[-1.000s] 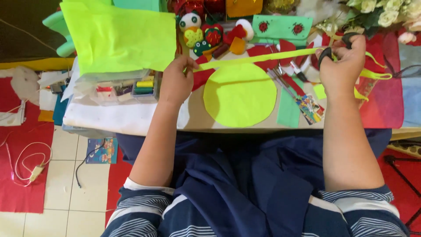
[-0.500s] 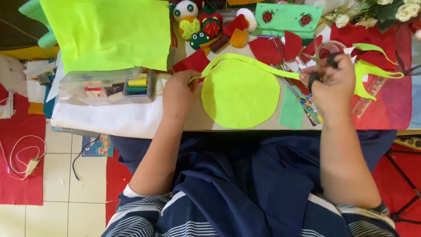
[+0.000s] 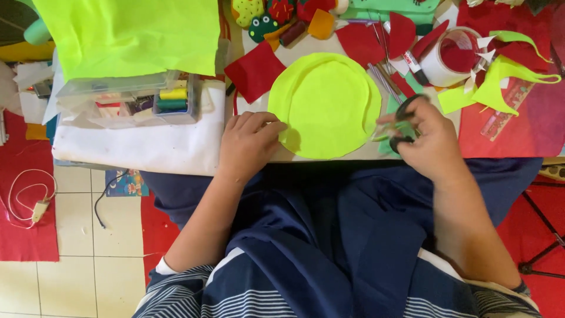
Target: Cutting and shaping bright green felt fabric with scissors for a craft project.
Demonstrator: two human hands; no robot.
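While the left hand (image 3: 250, 141) lies curled on the near edge of the table (image 3: 141, 150), its fingertips press the left rim of the yellow felt disc (image 3: 323, 103), which sits flat at the middle of the table. At the disc's right edge, the right hand (image 3: 432, 144) is closed around a pair of scissors (image 3: 406, 126); its fingers pass through the dark handles, and the blades are blurred, so their spread cannot be told. Left of the disc, a red felt square (image 3: 254, 72) lies just beside it. Farther left, a clear box (image 3: 126, 97) holds thread spools (image 3: 170, 100), and a large yellow-green felt sheet (image 3: 129, 32) covers its far part. Beyond the disc lie red felt pieces (image 3: 376, 38) and small felt toys (image 3: 265, 17). To the far right stands a tape roll (image 3: 447, 59), with yellow-green offcuts (image 3: 500, 82) beside it on red fabric (image 3: 518, 126). Below the table are dark blue clothing and a tiled floor (image 3: 76, 235) with a white cable (image 3: 29, 197) at the left.
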